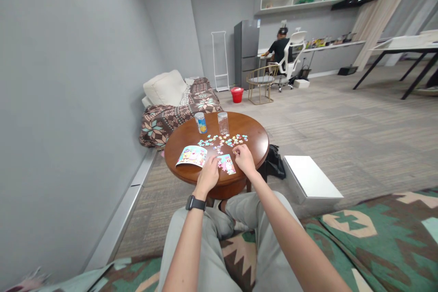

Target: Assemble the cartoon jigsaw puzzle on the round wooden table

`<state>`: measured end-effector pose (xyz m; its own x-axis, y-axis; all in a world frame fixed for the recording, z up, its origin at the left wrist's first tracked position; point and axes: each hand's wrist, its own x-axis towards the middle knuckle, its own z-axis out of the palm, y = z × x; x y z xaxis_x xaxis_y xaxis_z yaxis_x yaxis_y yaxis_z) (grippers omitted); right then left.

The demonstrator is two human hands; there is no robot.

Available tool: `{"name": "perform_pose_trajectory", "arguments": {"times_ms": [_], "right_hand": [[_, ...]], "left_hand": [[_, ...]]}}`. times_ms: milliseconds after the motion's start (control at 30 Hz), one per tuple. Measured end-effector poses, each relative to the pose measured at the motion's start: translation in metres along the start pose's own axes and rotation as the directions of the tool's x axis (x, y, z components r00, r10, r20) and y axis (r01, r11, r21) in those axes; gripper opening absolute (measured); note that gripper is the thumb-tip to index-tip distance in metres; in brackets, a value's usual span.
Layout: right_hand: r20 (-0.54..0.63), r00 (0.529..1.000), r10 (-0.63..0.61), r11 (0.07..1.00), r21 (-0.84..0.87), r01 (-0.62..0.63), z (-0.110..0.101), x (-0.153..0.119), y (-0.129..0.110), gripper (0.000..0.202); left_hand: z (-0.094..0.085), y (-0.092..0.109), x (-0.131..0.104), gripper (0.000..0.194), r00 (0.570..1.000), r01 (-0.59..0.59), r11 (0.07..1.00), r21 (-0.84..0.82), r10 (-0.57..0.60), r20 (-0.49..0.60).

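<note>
A partly assembled jigsaw puzzle [227,164] lies flat near the front edge of the round wooden table [181,138]. My left hand [209,174] is at its left side, fingers bent together by the upper left edge; whatever they may hold is too small to tell. Just right of the assembled part, my right hand [245,159] pinches a small puzzle piece [235,152]. Loose puzzle pieces [228,142] are scattered beyond both hands. A curved picture sheet [192,155] with cartoon figures rests to the left of my left hand.
At the table's back stand a labelled canister [200,123] and a clear jar [223,123]. A white box [312,176] sits on the floor to the right, near a black bag [274,162]. Farther off, a person [282,49] sits by a counter. A red bucket [237,95] stands behind the table.
</note>
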<state>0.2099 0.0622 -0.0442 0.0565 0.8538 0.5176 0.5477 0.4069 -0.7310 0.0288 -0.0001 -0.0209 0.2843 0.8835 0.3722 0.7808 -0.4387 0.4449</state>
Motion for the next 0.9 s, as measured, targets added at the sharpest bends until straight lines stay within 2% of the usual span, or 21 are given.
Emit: {"name": "perform_pose_trajectory", "arguments": {"times_ms": [100,500,900], "right_hand": [[-0.009,1.0,-0.006,1.0,0.005,0.006,0.0008,0.0001,0.0012,0.029],[-0.06,0.998,0.013,1.0,0.02,-0.012,0.0005,-0.0006,-0.0003,0.025],[-0.052,0.999,0.012,1.0,0.002,-0.012,-0.0008,-0.0005,-0.0029,0.027]], "left_hand": [[0.0012,-0.0023,0.0002,0.043,1.0,0.011,0.999,-0.032,-0.011,0.004],[0.0006,-0.002,0.0008,0.042,1.0,0.014,0.999,-0.031,-0.014,0.015],[0.0039,-0.0067,0.0011,0.044,1.0,0.013,1.0,-0.019,-0.013,0.011]]}}
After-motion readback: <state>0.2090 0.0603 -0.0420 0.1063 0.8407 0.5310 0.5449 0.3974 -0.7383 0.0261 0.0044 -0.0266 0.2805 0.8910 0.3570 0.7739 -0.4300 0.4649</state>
